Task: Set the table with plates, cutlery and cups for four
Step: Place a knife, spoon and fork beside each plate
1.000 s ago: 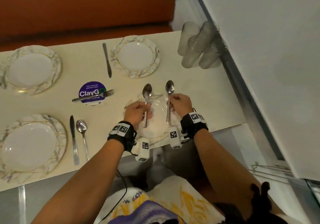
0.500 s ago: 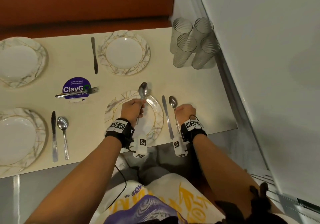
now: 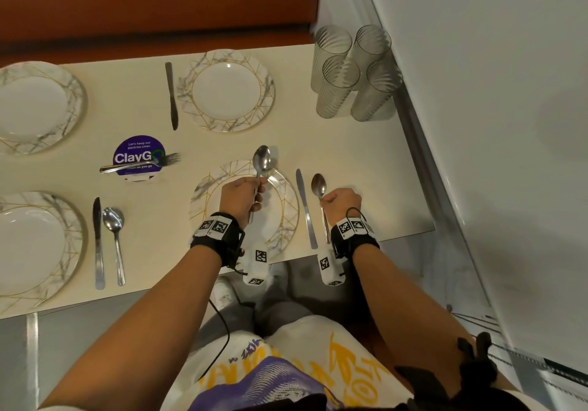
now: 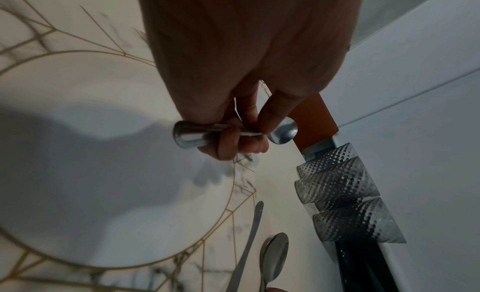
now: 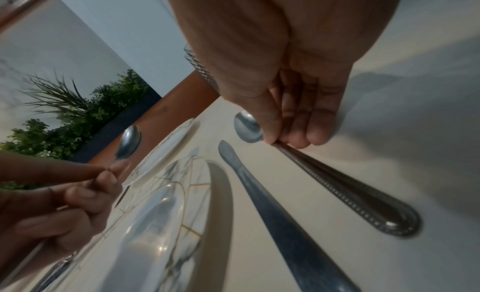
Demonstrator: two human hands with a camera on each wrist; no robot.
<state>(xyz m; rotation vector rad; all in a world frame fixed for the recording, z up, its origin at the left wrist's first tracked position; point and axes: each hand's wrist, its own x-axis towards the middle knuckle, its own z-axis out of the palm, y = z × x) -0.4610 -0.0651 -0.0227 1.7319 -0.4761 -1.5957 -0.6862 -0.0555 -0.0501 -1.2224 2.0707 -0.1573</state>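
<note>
With four plates [image 3: 230,91] down, hands each grip a spoon: left hand [image 3: 241,199] over near plate, right hand [image 3: 342,200] beside knife [image 3: 305,208]; cups [image 3: 353,72] unplaced.

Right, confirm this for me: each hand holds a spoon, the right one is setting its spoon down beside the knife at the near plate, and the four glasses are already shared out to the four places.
One thing is wrong: the four glasses are not shared out. The head view shows them clustered at the table's far right corner. The rest holds: the left hand holds a spoon over the near plate, and the right hand sets its spoon beside the knife.
</note>
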